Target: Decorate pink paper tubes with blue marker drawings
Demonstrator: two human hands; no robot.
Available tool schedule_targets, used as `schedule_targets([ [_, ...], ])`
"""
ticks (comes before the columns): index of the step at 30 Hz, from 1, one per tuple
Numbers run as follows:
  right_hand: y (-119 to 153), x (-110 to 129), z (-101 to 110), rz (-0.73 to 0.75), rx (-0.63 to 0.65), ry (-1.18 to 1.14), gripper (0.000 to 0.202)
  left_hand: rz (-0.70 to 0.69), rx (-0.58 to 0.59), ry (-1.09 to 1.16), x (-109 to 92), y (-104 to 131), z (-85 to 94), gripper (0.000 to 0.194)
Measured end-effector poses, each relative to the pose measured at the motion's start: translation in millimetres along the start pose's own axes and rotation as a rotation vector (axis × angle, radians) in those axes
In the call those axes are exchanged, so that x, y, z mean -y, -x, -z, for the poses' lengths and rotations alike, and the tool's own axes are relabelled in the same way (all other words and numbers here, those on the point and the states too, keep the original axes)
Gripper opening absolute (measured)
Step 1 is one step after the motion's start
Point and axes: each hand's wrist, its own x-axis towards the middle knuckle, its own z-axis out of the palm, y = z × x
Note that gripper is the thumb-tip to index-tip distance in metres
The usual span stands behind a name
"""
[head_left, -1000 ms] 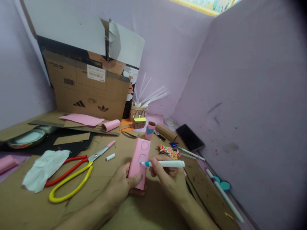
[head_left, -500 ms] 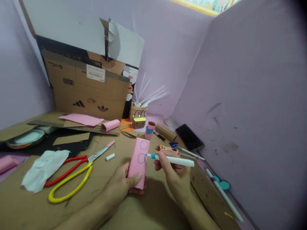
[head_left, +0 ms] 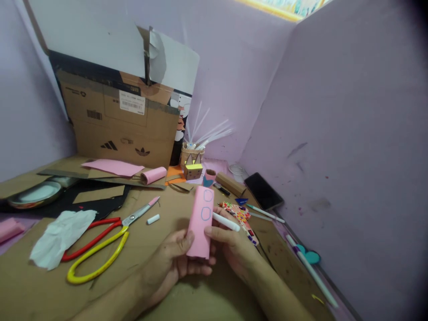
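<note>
1. Head view: the left hand [head_left: 174, 256] grips the pink box [head_left: 199, 229] above the counter [head_left: 143, 238], toward its near edge.
2. The right hand [head_left: 236, 249] grasps the white marker [head_left: 228, 222], thumb against the box.
3. Progress: two blue outlines [head_left: 206, 207] appear drawn; left to mark, if anything, are their blank interiors and the bare lower face.
4. Count: one box, one held marker, one loose cap [head_left: 153, 219], one pair of scissors [head_left: 133, 217].

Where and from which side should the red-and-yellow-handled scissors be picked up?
Probably by the scissors' yellow handle loop, from the near side: it lies uncovered, toward the person, while the crumpled tissue seems to overlap the red loop and the blades point away. The left hand is nearest, but holds the pink tube.
</note>
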Motion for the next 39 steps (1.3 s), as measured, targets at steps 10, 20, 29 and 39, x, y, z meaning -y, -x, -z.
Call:
schedule_targets([
  [10, -5, 14, 11, 0.336, -0.344, 0.167, 0.033, -0.035, -0.153, 0.011, -5, -6, 12.1, 0.026],
  [20, 14, 10, 9, 0.620, -0.213, 0.622, 0.027, -0.069, -0.160, -0.051, -7, -7, 11.6, 0.031],
  [29, 12, 5, 9, 0.582, -0.172, 0.657, 0.024, -0.068, -0.140, -0.082, -5, -6, 12.6, 0.031],
  [39, 9, -1, 9, 0.588, -0.162, 0.653, 0.021, -0.055, -0.132, -0.093, -5, -7, 12.1, 0.026],
])
